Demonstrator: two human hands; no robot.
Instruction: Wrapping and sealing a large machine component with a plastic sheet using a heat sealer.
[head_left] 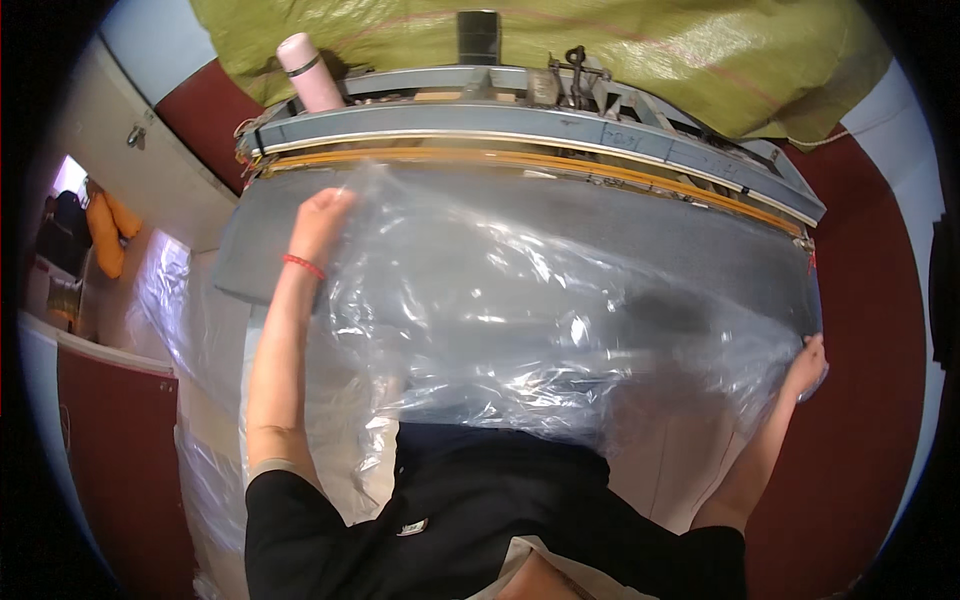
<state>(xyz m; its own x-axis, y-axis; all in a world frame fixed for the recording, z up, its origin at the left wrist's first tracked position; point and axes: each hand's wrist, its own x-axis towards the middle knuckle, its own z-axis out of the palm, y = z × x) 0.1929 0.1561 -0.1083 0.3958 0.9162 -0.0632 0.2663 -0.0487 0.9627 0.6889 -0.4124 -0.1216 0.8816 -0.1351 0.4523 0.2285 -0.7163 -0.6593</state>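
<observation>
A wide sheet of clear plastic film [480, 290] stretches in front of me, wrinkled and shiny, over part of a long grey padded surface [270, 215]. Up at the film's far left corner, my left hand [325, 215] is closed on the edge; a red bracelet circles that wrist. Far to the right, my right hand [806, 368] pinches the opposite end of the film, next to the grey surface's right end. Between the hands the film slopes down from left to right, and its near part hangs in folds against my body.
Behind the grey surface runs a metal frame [420, 122] with orange strips [540, 163] along it. A pink bottle [308, 75] stands on its left, a clamp-like metal fitting [575, 75] toward its right. Yellow-green woven sheeting [640, 45] covers the back. More clear film [165, 295] trails at the left by a doorway.
</observation>
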